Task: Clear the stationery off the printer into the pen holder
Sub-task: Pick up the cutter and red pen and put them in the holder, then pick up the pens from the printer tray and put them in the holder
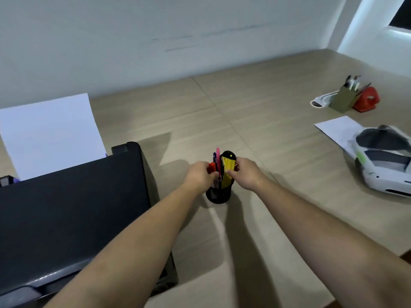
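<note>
Now both hands [201, 174] [245, 173] around pen holder [219, 195]

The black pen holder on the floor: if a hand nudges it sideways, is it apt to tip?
Probably. The pen holder is narrow and upright, and its contents, such as the yellow cutter, stand well above the rim. It looks like light mesh. The left hand and right hand flank it.

Your two hands met at the black pen holder [218, 195], which stood on the tan floor just right of the black printer [73, 207]. Your left hand [201, 175] closed on the red and pink pens [217, 162] standing in the holder, and your right hand [246, 174] gripped the yellow-and-black utility knife [229, 167] beside them. White paper [49, 134] rose from the printer's far side.
</note>
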`<state>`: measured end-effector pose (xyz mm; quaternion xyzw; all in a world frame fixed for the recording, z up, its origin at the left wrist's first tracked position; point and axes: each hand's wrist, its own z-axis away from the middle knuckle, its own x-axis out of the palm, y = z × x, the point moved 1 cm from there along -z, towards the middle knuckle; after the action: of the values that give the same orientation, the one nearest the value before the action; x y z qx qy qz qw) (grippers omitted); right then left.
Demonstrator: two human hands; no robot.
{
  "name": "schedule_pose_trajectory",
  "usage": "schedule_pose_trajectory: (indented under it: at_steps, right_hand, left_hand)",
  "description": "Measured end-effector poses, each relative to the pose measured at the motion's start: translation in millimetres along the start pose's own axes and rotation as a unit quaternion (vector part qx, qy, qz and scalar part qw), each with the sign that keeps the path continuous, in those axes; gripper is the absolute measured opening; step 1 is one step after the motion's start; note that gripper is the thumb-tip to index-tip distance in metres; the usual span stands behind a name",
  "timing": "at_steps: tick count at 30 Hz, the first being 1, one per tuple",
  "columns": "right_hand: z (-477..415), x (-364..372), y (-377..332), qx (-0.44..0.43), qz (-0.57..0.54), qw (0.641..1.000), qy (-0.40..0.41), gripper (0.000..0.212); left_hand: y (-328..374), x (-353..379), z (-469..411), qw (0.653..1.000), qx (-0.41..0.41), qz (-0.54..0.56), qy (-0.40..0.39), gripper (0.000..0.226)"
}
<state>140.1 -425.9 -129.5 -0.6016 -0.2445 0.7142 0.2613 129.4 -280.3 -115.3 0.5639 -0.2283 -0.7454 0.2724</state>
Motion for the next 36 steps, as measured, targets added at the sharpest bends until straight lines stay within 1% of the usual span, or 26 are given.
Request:
schedule_pose_trajectory:
  at_steps: [2, 5, 8, 10, 12, 14, 16, 20, 22, 26, 28, 31, 36]
  right_hand:
    - [-2, 6, 5, -0.007, 0.019, 1.000, -0.004, 0.021]
    - [-7, 10, 13, -0.019, 0.075, 0.997, -0.003, 0.027]
    - [-7, 14, 21, -0.015, 0.105, 0.994, -0.011, 0.025]
    - [-4, 18, 24, -0.009, 0.090, 0.996, 0.000, 0.025]
    - [-2, 20, 22, -0.009, 0.069, 0.997, 0.013, 0.033]
    - [2, 17, 18, -0.009, 0.032, 0.999, 0.034, 0.043]
    - [5, 11, 14, -0.007, 0.005, 0.999, 0.053, 0.048]
    - [8, 5, 19, 0.024, 0.003, 0.999, 0.038, 0.054]
    - [17, 0, 12, 0.025, 0.001, 0.998, 0.058, 0.053]
    - [31, -12, -25, -0.015, -0.012, 0.990, 0.138, 0.043]
    - [46, -10, -55, -0.049, -0.035, 0.986, 0.155, 0.038]
    - [74, 9, -100, -0.097, -0.076, 0.982, 0.145, 0.034]
    - [155, 73, -167, -0.198, -0.121, 0.967, 0.108, 0.019]
  left_hand:
    - [-1, 5, -2, 1.000, -0.011, 0.007, -0.013, 0.018]
    - [-1, 9, -5, 1.000, -0.014, -0.001, -0.012, 0.018]
    - [2, 10, -5, 0.999, -0.026, -0.016, -0.010, 0.020]
    - [2, 11, -4, 0.999, -0.032, -0.036, -0.011, 0.023]
    - [1, 12, -3, 0.999, -0.036, -0.034, -0.002, 0.027]
    - [-2, 10, 1, 0.999, -0.037, -0.008, 0.030, 0.032]
    - [-2, 2, 3, 0.997, -0.032, 0.009, 0.064, 0.032]
    - [-2, -10, 4, 0.997, -0.023, 0.002, 0.075, 0.032]
    - [0, -27, 16, 0.996, -0.005, -0.003, 0.090, 0.029]
    - [4, -68, 48, 0.991, 0.048, -0.010, 0.127, 0.022]
    - [-4, -94, 77, 0.984, 0.072, -0.023, 0.159, 0.018]
    - [-29, -130, 122, 0.974, 0.082, -0.040, 0.209, 0.012]
    - [-108, -170, 211, 0.964, 0.041, -0.049, 0.257, 0.006]
